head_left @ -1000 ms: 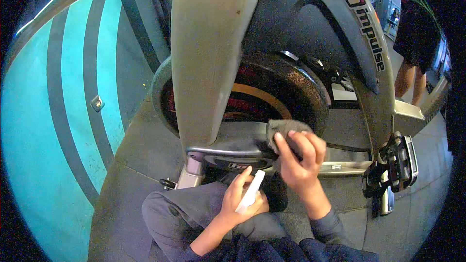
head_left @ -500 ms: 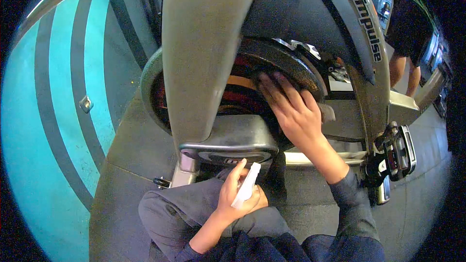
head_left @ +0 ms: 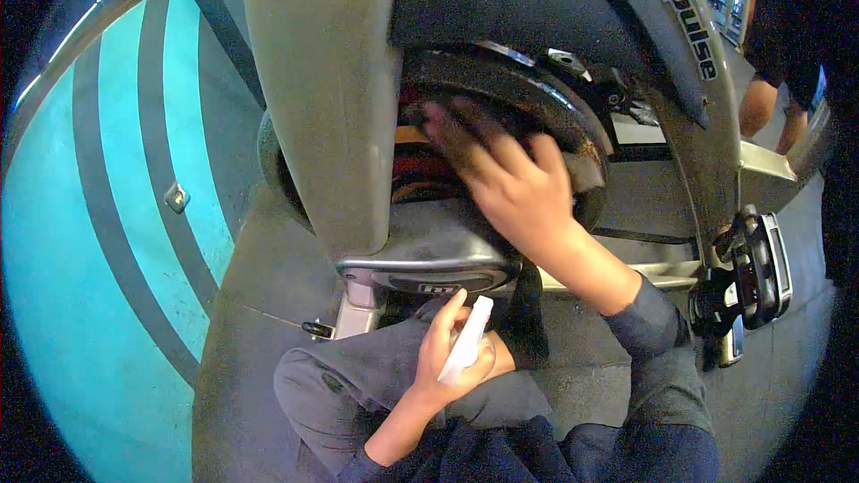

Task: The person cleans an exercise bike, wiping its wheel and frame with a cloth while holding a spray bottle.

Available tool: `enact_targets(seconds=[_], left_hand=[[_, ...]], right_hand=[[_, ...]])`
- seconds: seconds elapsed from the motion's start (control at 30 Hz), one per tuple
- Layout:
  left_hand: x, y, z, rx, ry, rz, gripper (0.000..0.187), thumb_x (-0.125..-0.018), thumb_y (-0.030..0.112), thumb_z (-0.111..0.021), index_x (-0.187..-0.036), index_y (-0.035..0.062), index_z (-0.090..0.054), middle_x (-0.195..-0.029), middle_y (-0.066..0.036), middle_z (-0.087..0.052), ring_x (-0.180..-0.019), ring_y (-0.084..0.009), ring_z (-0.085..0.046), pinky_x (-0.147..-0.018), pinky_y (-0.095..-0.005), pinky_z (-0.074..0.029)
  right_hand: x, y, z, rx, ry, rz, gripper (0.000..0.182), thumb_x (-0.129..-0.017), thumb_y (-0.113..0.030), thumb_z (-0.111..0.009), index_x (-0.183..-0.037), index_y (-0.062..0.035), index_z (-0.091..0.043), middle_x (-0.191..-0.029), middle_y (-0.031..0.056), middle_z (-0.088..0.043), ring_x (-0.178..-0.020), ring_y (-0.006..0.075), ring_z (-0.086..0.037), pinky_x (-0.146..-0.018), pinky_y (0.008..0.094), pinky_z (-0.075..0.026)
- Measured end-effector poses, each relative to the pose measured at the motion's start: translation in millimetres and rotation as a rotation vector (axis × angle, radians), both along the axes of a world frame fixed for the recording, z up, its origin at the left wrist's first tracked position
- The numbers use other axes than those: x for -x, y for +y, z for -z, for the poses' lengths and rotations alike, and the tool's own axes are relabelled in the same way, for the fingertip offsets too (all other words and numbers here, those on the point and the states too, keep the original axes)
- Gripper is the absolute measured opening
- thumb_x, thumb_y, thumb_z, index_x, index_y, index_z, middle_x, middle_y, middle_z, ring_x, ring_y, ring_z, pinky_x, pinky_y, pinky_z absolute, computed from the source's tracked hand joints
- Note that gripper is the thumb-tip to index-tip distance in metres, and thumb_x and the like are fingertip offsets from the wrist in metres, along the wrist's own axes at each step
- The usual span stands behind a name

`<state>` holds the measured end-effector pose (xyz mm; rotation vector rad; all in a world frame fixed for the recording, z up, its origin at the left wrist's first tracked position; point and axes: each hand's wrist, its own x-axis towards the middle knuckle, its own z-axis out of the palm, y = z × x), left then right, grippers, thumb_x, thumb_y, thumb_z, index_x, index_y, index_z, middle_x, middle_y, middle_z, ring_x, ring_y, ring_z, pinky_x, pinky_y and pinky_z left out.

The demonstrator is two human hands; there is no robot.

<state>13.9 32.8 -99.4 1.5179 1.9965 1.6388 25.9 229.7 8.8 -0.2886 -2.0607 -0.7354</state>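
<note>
My left hand (head_left: pixel 452 362) is closed round a spray bottle (head_left: pixel 467 344) above my lap; its white spray head points up, and my fingers hide most of the body. My right hand (head_left: pixel 523 188) reaches into the dark flywheel (head_left: pixel 501 80) of an exercise bike, its fingers spread and blurred by motion against the inner face. Under the palm, a pale greyish cloth (head_left: pixel 586 173) sticks out on the right side; the rest of it is hidden. A reddish-brown band shows on the wheel left of my fingertips.
The bike's grey frame post (head_left: pixel 318 107) stands left of the wheel, above a lower cover (head_left: pixel 438 250). A pedal (head_left: pixel 756 268) juts out at right. Teal and dark stripes (head_left: pixel 116 241) mark the left side. Another person's legs (head_left: pixel 774 112) show at upper right.
My right hand has shifted slightly up and left along the flywheel with the cloth. The view has moved a little; my left hand keeps its hold on the spray bottle.
</note>
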Motion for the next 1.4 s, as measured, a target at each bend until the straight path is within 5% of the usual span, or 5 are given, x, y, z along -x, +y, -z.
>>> enact_targets(seconds=[0.37, 0.9, 0.97, 1.03, 1.4], left_hand=[[7.8, -1.2, 1.7, -0.169, 0.079, 0.022, 0.074, -0.071, 0.004, -0.068, -0.134, -0.0023, -0.031, -0.100, -0.017, -0.061, -0.086, -0.0259, -0.064, -0.076, -0.0350, -0.052], [2.4, -2.8, 0.6, -0.139, 0.050, 0.011, 0.074, -0.069, 0.005, -0.069, -0.133, -0.0024, -0.033, -0.100, -0.018, -0.061, -0.086, -0.0269, -0.063, -0.077, -0.0361, -0.052], [1.8, -5.2, 3.0, -0.123, 0.066, 0.009, 0.073, -0.069, 0.004, -0.069, -0.133, -0.0028, -0.033, -0.100, -0.018, -0.060, -0.086, -0.0278, -0.062, -0.078, -0.0372, -0.051], [0.6, -6.5, 6.4, -0.163, 0.060, -0.002, 0.072, -0.068, 0.004, -0.069, -0.131, -0.0041, -0.035, -0.100, -0.018, -0.059, -0.086, -0.0290, -0.061, -0.079, -0.0391, -0.050], [6.3, -5.3, 7.5, -0.244, 0.087, 0.046, 0.069, -0.069, 0.004, -0.068, -0.129, -0.0056, -0.035, -0.093, -0.017, -0.057, -0.078, -0.0295, -0.058, -0.073, -0.0393, -0.050]], right_hand=[[-62.4, 13.4, 42.9, -0.039, -0.034, 0.231, 0.032, -0.082, -0.023, -0.057, -0.113, -0.0216, -0.064, -0.126, -0.0097, -0.054, -0.119, 0.0071, -0.048, -0.084, 0.0367, -0.035], [7.9, -3.7, -8.5, -0.088, 0.024, 0.004, 0.045, -0.079, -0.024, -0.050, -0.124, -0.0236, -0.058, -0.136, -0.0118, -0.047, -0.122, 0.0053, -0.044, -0.080, 0.0361, -0.037], [0.4, 2.3, -2.5, -0.109, 0.011, -0.049, 0.049, -0.078, -0.024, -0.053, -0.126, -0.0145, -0.057, -0.134, -0.0052, -0.049, -0.118, 0.0073, -0.045, -0.078, 0.0407, -0.041], [-17.9, 3.4, 7.2, -0.011, -0.025, 0.019, 0.040, -0.080, -0.026, -0.055, -0.120, -0.0250, -0.061, -0.130, -0.0129, -0.051, -0.119, 0.0042, -0.046, -0.081, 0.0361, -0.037], [-50.9, 10.3, 25.5, -0.037, -0.145, 0.160, 0.037, -0.082, -0.024, -0.052, -0.118, -0.0257, -0.062, -0.134, -0.0128, -0.049, -0.125, 0.0077, -0.043, -0.088, 0.0389, -0.035]])
